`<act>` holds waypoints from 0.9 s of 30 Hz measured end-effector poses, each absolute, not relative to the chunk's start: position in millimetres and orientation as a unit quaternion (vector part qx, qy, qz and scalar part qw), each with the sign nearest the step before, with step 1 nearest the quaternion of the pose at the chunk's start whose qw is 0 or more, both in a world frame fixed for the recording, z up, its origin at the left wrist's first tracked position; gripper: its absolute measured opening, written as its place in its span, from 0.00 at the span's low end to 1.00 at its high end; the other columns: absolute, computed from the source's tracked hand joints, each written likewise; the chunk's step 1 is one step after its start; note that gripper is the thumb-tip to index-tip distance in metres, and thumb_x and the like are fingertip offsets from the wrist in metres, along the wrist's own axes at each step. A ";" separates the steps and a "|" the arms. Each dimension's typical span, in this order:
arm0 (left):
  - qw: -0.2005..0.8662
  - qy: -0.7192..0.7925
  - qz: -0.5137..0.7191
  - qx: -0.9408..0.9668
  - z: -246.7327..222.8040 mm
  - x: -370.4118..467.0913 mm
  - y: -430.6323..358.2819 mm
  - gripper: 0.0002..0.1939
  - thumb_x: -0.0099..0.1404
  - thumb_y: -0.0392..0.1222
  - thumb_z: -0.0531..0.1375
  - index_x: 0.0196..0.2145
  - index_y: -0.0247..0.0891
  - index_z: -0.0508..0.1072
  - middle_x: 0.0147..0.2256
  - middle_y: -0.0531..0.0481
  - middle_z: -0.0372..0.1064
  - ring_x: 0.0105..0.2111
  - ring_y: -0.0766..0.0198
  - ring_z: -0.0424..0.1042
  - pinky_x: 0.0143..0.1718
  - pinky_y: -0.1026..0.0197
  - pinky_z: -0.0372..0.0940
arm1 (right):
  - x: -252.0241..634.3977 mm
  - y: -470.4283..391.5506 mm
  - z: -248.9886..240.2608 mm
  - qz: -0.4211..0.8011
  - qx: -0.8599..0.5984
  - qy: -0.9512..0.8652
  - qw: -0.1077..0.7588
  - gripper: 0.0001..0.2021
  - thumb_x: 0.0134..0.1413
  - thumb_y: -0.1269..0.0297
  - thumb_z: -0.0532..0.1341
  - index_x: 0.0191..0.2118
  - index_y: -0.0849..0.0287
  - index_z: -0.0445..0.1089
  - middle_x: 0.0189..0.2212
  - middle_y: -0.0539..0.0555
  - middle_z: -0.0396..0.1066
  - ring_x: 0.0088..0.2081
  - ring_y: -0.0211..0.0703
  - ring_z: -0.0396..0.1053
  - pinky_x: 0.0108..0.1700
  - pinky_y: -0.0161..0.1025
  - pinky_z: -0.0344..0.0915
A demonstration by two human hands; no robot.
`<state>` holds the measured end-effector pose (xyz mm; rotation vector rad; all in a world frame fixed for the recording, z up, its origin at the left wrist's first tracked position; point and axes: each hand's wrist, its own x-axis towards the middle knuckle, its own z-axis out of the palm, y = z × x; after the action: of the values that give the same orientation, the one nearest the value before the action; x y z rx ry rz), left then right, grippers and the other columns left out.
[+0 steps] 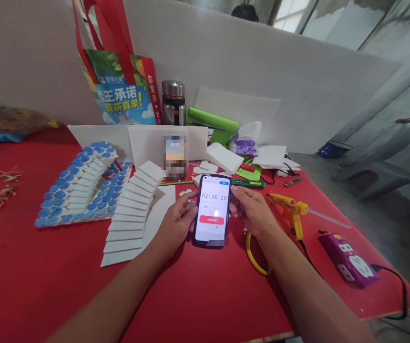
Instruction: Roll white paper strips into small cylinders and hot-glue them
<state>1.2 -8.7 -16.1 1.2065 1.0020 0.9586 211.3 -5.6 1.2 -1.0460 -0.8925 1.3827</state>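
Observation:
A smartphone stands tilted toward me over the red table, its lit screen showing 02:36:20 and a red button. My left hand grips its left edge, fingers curled behind it. On the opposite edge, my right hand has its thumb and fingers closed on the phone's upper right side. Left of my left hand lies a fanned stair of white board strips. Below my right wrist is a yellow ring-shaped handle, partly hidden by the arm. A yellow glue gun lies right of my right hand.
On the red table are a blue-and-white stepped model, a purple box with a cord, and a green cutter. Behind stand a steel flask, a printed bag and white boards. Cords hang off the right edge.

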 end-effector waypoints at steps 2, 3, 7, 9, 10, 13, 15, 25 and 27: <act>0.605 0.434 0.409 0.528 -15.3 0.8 -9.2 0.31 0.71 0.48 0.60 0.67 0.35 0.64 0.22 0.59 0.59 0.21 0.68 0.58 0.24 0.65 0.58 | 208.3 -5.2 -1.0 0.583 -0.439 -0.374 0.572 0.19 0.50 0.48 0.74 0.29 0.60 0.74 0.15 0.45 0.65 0.17 0.31 0.57 0.21 0.30 0.55; 0.605 0.434 0.406 0.531 -14.9 0.8 -9.3 0.31 0.70 0.48 0.60 0.67 0.35 0.64 0.22 0.59 0.60 0.21 0.67 0.58 0.24 0.65 0.58 | 206.7 -5.1 -2.0 0.581 -0.436 -0.373 0.577 0.19 0.51 0.48 0.74 0.28 0.59 0.73 0.15 0.45 0.64 0.17 0.31 0.57 0.21 0.30 0.55; 0.613 0.436 0.421 0.507 -13.7 2.4 -8.0 0.29 0.69 0.49 0.61 0.64 0.37 0.66 0.23 0.58 0.63 0.21 0.67 0.61 0.22 0.65 0.60 | 203.3 -7.9 1.9 0.538 -0.445 -0.380 0.606 0.18 0.51 0.49 0.73 0.27 0.59 0.72 0.14 0.44 0.62 0.17 0.30 0.56 0.20 0.30 0.54; 0.616 0.440 0.446 0.477 -14.0 3.8 -7.3 0.26 0.69 0.49 0.61 0.61 0.36 0.68 0.26 0.56 0.66 0.20 0.68 0.61 0.19 0.66 0.58 | 205.6 -11.3 12.3 0.492 -0.465 -0.390 0.624 0.17 0.52 0.51 0.73 0.27 0.59 0.73 0.15 0.44 0.63 0.18 0.30 0.57 0.21 0.30 0.55; 0.616 0.442 0.455 0.467 -14.5 4.5 -7.2 0.25 0.68 0.48 0.60 0.59 0.36 0.69 0.29 0.54 0.69 0.19 0.70 0.61 0.17 0.67 0.57 | 207.8 -12.9 19.9 0.465 -0.475 -0.395 0.635 0.16 0.52 0.52 0.72 0.28 0.59 0.73 0.16 0.45 0.64 0.18 0.31 0.58 0.21 0.30 0.55; 0.619 0.427 0.428 0.501 -17.2 6.4 -8.7 0.22 0.71 0.48 0.56 0.57 0.34 0.69 0.32 0.51 0.72 0.17 0.71 0.59 0.15 0.66 0.57 | 215.6 -13.0 50.6 0.373 -0.479 -0.404 0.684 0.11 0.57 0.58 0.69 0.28 0.59 0.74 0.17 0.47 0.67 0.19 0.32 0.62 0.21 0.31 0.58; 0.607 0.422 0.406 0.537 -19.2 7.1 -10.5 0.22 0.72 0.48 0.55 0.58 0.33 0.68 0.32 0.51 0.73 0.18 0.70 0.59 0.17 0.65 0.61 | 217.7 -4.6 73.8 0.308 -0.455 -0.427 0.718 0.11 0.60 0.63 0.66 0.26 0.59 0.73 0.18 0.49 0.68 0.20 0.34 0.65 0.23 0.32 0.62; 0.599 0.426 0.388 0.557 -19.0 7.0 -11.7 0.20 0.73 0.45 0.53 0.57 0.33 0.67 0.31 0.52 0.72 0.18 0.71 0.61 0.20 0.64 0.61 | 134.0 127.1 132.3 0.344 -0.400 -0.526 0.668 0.14 0.75 0.66 0.52 0.34 0.57 0.66 0.23 0.44 0.67 0.20 0.30 0.65 0.27 0.30 0.66; 0.597 0.427 0.383 0.561 -19.4 6.6 -11.9 0.19 0.73 0.44 0.53 0.57 0.34 0.67 0.31 0.52 0.72 0.17 0.72 0.61 0.20 0.65 0.60 | 110.1 150.3 126.4 0.374 -0.401 -0.547 0.632 0.13 0.75 0.67 0.50 0.35 0.56 0.64 0.24 0.45 0.67 0.21 0.30 0.66 0.28 0.29 0.68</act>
<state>6.6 -11.9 -19.4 1.3008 0.9901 0.8891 110.1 150.3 126.4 -0.9169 -1.2521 0.8555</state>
